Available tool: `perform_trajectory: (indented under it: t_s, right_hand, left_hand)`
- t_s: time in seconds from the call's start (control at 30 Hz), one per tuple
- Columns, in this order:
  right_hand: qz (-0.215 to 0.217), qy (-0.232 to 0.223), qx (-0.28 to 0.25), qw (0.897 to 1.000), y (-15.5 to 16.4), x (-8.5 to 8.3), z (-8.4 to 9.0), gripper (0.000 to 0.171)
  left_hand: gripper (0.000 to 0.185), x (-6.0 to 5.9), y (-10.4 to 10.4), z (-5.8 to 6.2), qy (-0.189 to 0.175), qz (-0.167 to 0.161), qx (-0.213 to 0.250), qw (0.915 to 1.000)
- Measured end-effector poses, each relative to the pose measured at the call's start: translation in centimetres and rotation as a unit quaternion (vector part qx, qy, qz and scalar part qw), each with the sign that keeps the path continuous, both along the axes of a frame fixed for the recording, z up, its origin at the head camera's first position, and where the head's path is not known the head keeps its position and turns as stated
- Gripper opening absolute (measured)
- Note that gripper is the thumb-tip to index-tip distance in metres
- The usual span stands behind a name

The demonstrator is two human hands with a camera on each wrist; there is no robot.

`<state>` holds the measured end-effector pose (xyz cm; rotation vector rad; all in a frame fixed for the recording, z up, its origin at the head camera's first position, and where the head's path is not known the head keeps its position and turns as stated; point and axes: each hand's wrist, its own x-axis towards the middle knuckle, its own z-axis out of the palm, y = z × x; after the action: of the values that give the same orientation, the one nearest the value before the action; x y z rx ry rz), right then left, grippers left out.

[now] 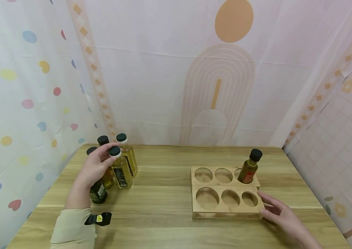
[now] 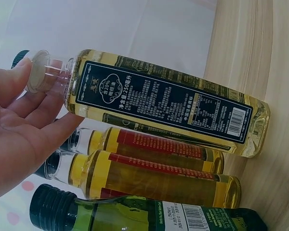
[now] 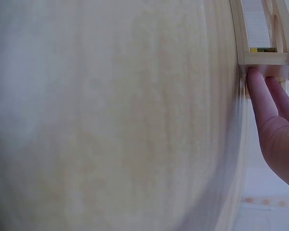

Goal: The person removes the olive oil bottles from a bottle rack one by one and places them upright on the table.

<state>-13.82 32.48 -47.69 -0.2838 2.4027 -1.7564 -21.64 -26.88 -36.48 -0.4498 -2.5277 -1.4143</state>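
My left hand (image 1: 95, 166) grips a clear bottle of pale yellow oil (image 1: 122, 177) around the neck, just under its dark cap. The bottle's black label with a barcode faces the left wrist camera. Close by stand another pale oil bottle (image 1: 130, 157), two yellow bottles with red labels (image 2: 154, 175), and a green bottle (image 2: 125, 211); my hand partly covers these in the head view. On the right, my right hand (image 1: 283, 216) touches the end of a two-tier wooden rack (image 1: 220, 208), fingers fairly straight. A black-capped bottle with a red label (image 1: 248, 174) leans in the rack's back right hole.
Both tiers of the rack have round holes, with the front tier lower. The wooden table (image 1: 160, 207) runs back to a patterned curtain (image 1: 151, 86). More curtains hang at the left (image 1: 17, 131) and right (image 1: 344, 145).
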Motion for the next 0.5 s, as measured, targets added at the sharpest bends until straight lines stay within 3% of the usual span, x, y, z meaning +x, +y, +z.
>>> perform_trajectory:
  t_s: [0.3,0.5]
  right_hand:
    - [0.003,0.000,-0.006,1.000,-0.08,0.05,0.12,0.061]
    - [0.024,0.012,-0.034,0.999,-0.01,0.21,-0.07,0.059]
  left_hand:
    - [0.043,0.07,-0.08,-0.01,-0.005,-0.006,0.000,1.0000]
    - [0.041,-0.09,-0.29,-0.24,0.012,-0.025,0.013,0.9995]
